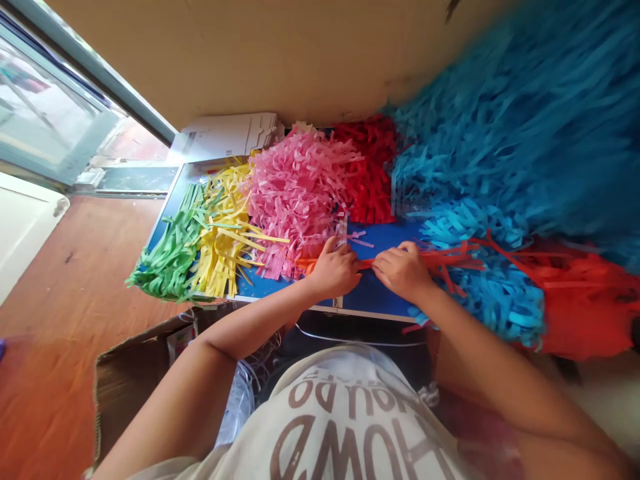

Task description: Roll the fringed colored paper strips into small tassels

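Between my two hands stretches a bunch of orange-red paper strips (369, 264) over the blue tabletop (370, 287). My left hand (334, 270) is closed around it, with short ends poking out on the left. Closed on the same bunch a short way to the right is my right hand (403, 270). Loose strip ends (455, 260) fan out beyond the right hand. A heap of pink paper strips (300, 193) lies just beyond and left of my left hand. Blue paper strips (505, 300) lie to the right of my right hand.
Green strips (170, 257) and yellow strips (223, 247) lie at the table's left end. Red strips (370, 173) sit by the wall, near stacked white sheets (225, 137). A large blue mass (525, 133) and orange-red strips (585, 293) fill the right. Below stands a cardboard box (127, 380).
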`<action>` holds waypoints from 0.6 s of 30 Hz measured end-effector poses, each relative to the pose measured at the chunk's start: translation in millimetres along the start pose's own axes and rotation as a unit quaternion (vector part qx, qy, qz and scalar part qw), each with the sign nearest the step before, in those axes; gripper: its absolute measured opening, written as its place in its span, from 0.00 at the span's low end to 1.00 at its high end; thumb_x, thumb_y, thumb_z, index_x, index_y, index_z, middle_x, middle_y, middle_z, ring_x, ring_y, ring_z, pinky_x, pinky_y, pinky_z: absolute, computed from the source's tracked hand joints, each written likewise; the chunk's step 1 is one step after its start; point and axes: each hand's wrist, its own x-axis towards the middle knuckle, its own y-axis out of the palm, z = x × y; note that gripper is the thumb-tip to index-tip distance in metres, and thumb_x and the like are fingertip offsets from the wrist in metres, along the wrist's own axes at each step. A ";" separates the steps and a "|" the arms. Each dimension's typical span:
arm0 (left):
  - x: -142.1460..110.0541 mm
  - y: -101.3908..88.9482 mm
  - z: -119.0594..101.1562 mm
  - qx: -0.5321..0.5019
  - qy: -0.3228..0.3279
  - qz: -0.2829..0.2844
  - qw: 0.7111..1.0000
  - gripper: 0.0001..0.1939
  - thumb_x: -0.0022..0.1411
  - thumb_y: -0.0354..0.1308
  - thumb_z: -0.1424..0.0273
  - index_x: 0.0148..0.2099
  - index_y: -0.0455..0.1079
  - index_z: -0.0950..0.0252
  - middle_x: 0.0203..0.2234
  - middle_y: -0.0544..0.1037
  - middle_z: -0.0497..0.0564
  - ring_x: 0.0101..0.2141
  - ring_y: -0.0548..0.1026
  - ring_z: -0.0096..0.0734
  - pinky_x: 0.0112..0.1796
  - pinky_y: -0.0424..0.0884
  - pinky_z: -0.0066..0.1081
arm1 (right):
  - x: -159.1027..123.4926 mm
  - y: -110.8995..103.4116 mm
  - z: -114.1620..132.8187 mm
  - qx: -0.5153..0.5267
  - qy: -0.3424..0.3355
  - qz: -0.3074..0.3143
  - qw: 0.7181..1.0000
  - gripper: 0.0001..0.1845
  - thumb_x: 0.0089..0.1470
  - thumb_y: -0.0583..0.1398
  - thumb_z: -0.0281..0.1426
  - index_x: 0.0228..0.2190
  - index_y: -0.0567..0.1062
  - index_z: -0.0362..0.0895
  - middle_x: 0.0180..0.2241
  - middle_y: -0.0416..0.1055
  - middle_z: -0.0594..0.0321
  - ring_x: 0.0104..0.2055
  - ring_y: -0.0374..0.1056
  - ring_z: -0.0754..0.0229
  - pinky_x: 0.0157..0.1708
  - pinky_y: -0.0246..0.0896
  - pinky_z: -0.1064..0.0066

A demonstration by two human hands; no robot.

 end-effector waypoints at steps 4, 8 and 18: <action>-7.1 8.7 -1.4 0.023 -0.011 -0.027 0.999 0.15 0.70 0.48 0.71 0.36 0.76 0.62 0.31 0.78 0.50 0.40 0.72 0.38 0.57 0.54 0.49 | -7.1 -2.4 12.0 -0.002 0.039 -0.023 0.999 0.09 0.63 0.57 0.32 0.36 0.77 0.43 0.36 0.78 0.58 0.39 0.65 0.56 0.44 0.43 0.60; -21.2 13.0 -0.1 0.006 -0.026 -0.038 0.999 0.16 0.73 0.47 0.70 0.38 0.76 0.60 0.36 0.79 0.49 0.42 0.72 0.36 0.55 0.54 0.45 | -19.4 1.4 17.2 -0.024 0.030 -0.018 0.999 0.13 0.64 0.54 0.27 0.31 0.77 0.43 0.31 0.76 0.61 0.35 0.63 0.58 0.42 0.43 0.61; -40.1 20.0 18.3 -0.137 -0.116 -0.030 0.983 0.12 0.69 0.55 0.61 0.40 0.79 0.56 0.35 0.80 0.49 0.40 0.73 0.32 0.49 0.60 0.40 | -40.9 3.8 -23.0 0.107 0.121 -0.040 0.986 0.14 0.62 0.59 0.36 0.27 0.80 0.47 0.32 0.77 0.62 0.37 0.68 0.58 0.37 0.50 0.63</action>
